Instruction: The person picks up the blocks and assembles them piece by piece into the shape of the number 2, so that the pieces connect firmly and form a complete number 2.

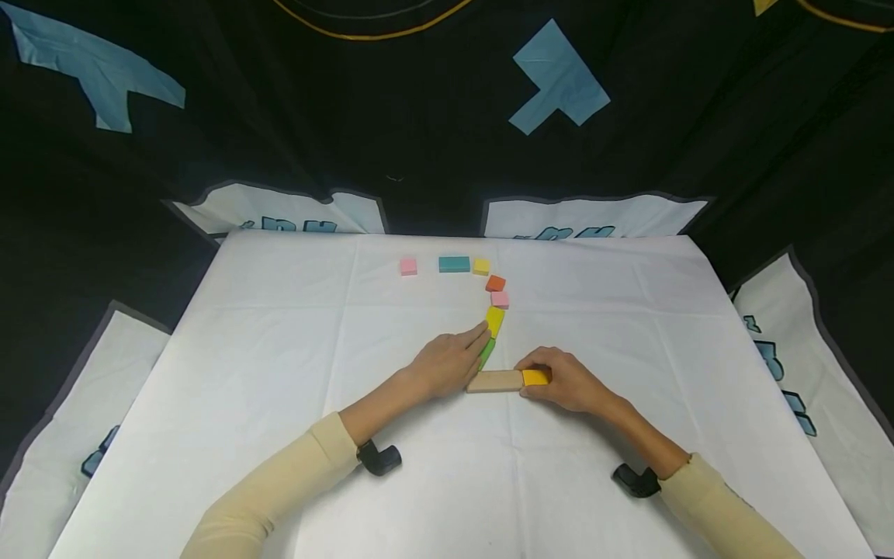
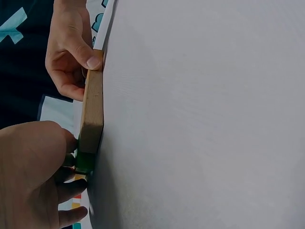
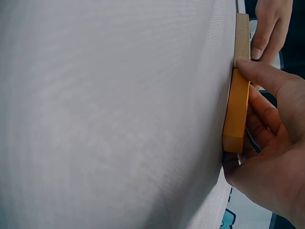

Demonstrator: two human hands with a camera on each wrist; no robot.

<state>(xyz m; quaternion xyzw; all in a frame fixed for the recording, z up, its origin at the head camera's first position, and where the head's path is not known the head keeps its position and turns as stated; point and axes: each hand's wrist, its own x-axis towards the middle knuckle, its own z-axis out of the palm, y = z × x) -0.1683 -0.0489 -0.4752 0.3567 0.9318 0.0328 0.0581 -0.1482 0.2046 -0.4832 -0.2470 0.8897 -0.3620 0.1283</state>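
My right hand (image 1: 566, 380) pinches an orange-yellow block (image 1: 535, 377) between thumb and fingers. Its end meets a plain wooden block (image 1: 494, 381), and the right wrist view shows the thumb tip at that joint. To the left, my left hand (image 1: 449, 362) lies with extended fingers along a green block (image 1: 486, 353) and a yellow-green block (image 1: 495, 320). Part of the green block is hidden by those fingers. In the left wrist view, the green block (image 2: 86, 162) sits against the wooden block's (image 2: 92, 114) near end.
Beyond the hands, the row curves away through a pink block (image 1: 499, 300), a red-orange block (image 1: 495, 283), a yellow block (image 1: 481, 266) and a teal block (image 1: 454, 265). Another pink block (image 1: 408, 267) lies apart at the left. White cloth covers the table (image 1: 594, 295).
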